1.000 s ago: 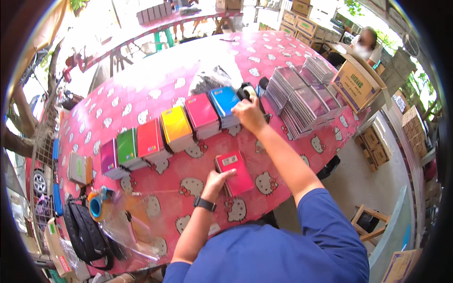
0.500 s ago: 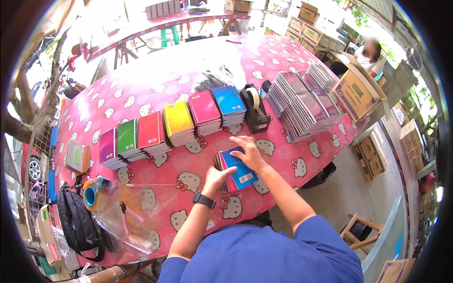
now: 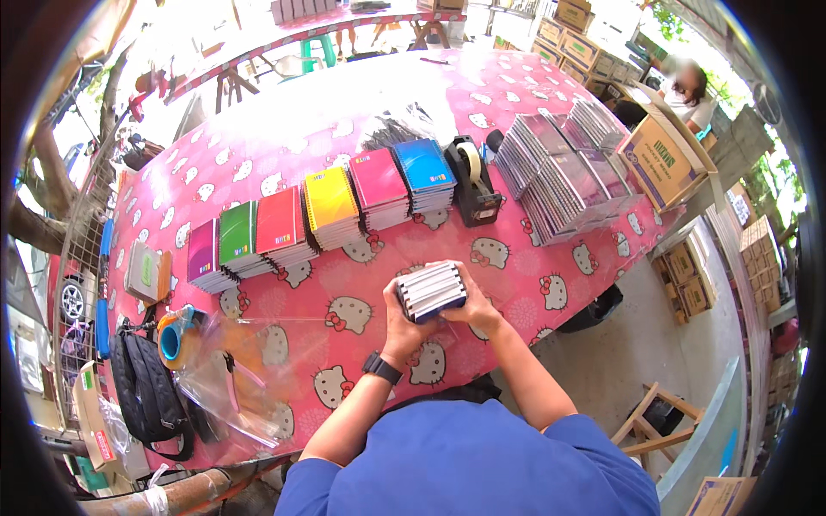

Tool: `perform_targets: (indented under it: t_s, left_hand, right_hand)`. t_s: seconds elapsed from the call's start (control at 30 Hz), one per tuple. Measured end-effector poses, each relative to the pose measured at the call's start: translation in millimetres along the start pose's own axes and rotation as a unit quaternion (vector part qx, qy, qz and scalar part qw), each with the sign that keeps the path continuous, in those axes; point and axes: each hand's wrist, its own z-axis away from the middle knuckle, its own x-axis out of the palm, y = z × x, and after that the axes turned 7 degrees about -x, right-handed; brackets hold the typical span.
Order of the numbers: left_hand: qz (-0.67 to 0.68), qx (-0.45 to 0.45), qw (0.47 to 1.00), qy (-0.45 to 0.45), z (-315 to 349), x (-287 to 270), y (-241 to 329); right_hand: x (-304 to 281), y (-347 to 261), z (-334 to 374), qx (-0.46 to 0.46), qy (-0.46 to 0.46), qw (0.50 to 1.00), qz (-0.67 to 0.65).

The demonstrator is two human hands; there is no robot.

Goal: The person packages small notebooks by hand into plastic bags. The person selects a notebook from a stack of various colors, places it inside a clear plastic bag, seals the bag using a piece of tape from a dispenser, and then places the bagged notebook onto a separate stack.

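Between my two hands a small stack of notebooks (image 3: 432, 291) is held upright on edge, its white page edges facing up. My left hand (image 3: 404, 331) is closed on the left side of the stack, a dark watch on that wrist. On the right side my right hand (image 3: 473, 305) grips the same stack. Beyond them runs a row of spiral notebook piles: purple (image 3: 204, 249), green (image 3: 237, 234), red (image 3: 279, 229), yellow (image 3: 329, 198), pink (image 3: 379, 179) and blue (image 3: 423, 165).
A black tape dispenser (image 3: 473, 185) stands right of the blue pile, near wrapped notebook stacks (image 3: 564, 176). An open carton (image 3: 658, 163) is at the far right. Clear plastic sheets (image 3: 249, 370), tape rolls (image 3: 176, 337) and a black bag (image 3: 142, 387) lie at left.
Both hands have lifted and turned the notebook stack: its blue cover faced up before, and now the page edges do. My right hand has moved from the top to the stack's right side.
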Motion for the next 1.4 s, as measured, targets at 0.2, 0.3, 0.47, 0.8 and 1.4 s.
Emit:
perform_targets:
  t_s: [0.2,0.3,0.47,0.8,1.4]
  left_hand:
    - [0.001,0.011,1.0,0.024,16.1,5.3,2.4]
    - [-0.024,0.021,0.999,0.022,13.7,1.9,-2.2]
    - [-0.021,0.012,0.999,0.023,15.3,4.8,-13.1]
    - [0.103,-0.329,0.938,0.033,-28.1,-10.2,7.4]
    - [-0.107,-0.393,0.909,0.085,-49.6,-15.9,4.4]
  right_hand:
    - [-3.3,9.0,4.6,-0.025,-0.031,0.998,0.039]
    - [-6.5,8.2,6.2,0.036,-0.041,0.998,0.025]
    - [-15.8,24.4,10.7,0.033,-0.043,0.996,0.063]
    - [-27.8,-1.4,-26.3,0.237,-0.022,0.971,0.034]
    - [-62.1,34.6,12.0,0.033,0.157,0.757,0.634]
